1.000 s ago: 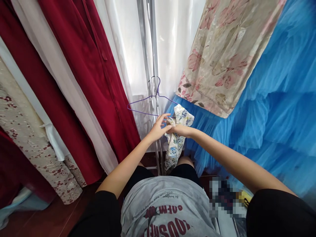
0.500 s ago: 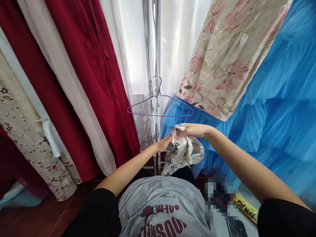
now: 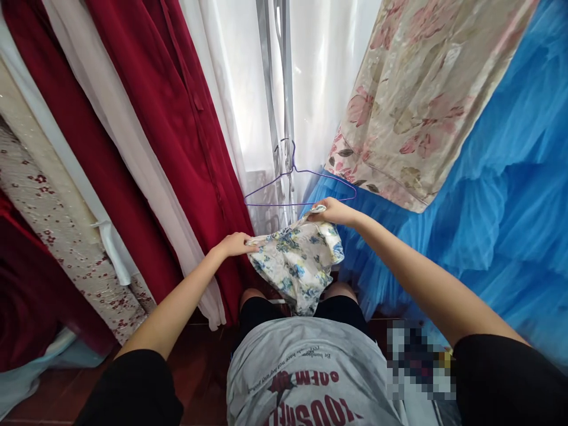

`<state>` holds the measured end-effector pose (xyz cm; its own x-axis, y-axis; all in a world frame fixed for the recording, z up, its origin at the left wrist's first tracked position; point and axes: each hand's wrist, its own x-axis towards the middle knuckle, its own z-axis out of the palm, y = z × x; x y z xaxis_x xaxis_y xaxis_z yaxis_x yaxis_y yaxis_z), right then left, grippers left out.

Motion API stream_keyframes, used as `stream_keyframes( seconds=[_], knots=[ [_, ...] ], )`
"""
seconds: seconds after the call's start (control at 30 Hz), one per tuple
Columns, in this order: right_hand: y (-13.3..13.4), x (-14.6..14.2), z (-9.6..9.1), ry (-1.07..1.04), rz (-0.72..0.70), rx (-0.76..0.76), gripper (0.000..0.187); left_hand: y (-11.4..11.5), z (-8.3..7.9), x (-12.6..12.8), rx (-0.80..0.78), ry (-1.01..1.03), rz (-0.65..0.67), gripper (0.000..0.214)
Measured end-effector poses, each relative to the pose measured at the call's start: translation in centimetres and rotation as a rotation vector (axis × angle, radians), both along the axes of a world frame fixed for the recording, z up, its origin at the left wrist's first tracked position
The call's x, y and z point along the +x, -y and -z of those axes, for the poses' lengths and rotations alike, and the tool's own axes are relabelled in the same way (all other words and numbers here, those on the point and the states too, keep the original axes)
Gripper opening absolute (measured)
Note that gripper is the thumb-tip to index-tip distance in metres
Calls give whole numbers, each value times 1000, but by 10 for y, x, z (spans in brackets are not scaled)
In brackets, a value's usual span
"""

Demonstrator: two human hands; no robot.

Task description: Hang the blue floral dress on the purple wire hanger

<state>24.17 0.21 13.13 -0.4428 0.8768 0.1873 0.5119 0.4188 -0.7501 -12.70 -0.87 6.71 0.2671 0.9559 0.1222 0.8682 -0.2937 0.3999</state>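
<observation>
A white cloth garment with blue and yellow flowers (image 3: 297, 254) is stretched out in front of my thighs; which kind of garment it is I cannot tell. At its left end my left hand (image 3: 238, 242) is closed on the edge. Higher up, my right hand (image 3: 331, 212) pinches the upper right edge. Between the hands the cloth spreads and hangs down in a loose point. Just beyond it, a thin purple hanger (image 3: 302, 171) hangs bare in front of a metal stand (image 3: 270, 71), its lower bar close to my right hand.
On the left hang dark red dresses (image 3: 133, 118), a pale strip of fabric (image 3: 110, 130) and a flower-sequined garment (image 3: 57, 236). A beige floral cloth (image 3: 399, 118) and a ruffled blue tulle dress (image 3: 497, 195) are on the right. Behind the stand is white fabric (image 3: 239, 77).
My hands were together with the garment bunched up. They have moved apart, the left one going left, and the cloth is now spread between them.
</observation>
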Motion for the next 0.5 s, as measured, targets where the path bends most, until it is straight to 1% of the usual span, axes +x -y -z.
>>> stream_keyframes(
  seconds=[0.07,0.1,0.13,0.2,0.27,0.3,0.4,0.5],
  knots=[
    [-12,-10,3,-25,61,75,44,-6,-10,-15,60,-207,-45,30],
    [-18,-13,4,-23,100,120,48,-9,-14,-19,90,-264,-59,30],
    [-24,-16,6,3,143,167,49,-12,-18,-22,121,-279,-76,30],
    [-34,-18,11,104,214,240,45,-16,-25,-23,179,-320,-108,33],
    [-40,-19,15,204,250,262,40,-21,-33,-21,229,-344,-136,38],
    [-42,-19,17,234,266,264,40,-24,-37,-20,255,-349,-151,39],
    [-41,-24,19,260,331,276,42,-30,-52,-16,347,-339,-204,38],
    [-34,-34,18,314,386,312,44,-31,-67,-15,440,-309,-257,39]
  ],
)
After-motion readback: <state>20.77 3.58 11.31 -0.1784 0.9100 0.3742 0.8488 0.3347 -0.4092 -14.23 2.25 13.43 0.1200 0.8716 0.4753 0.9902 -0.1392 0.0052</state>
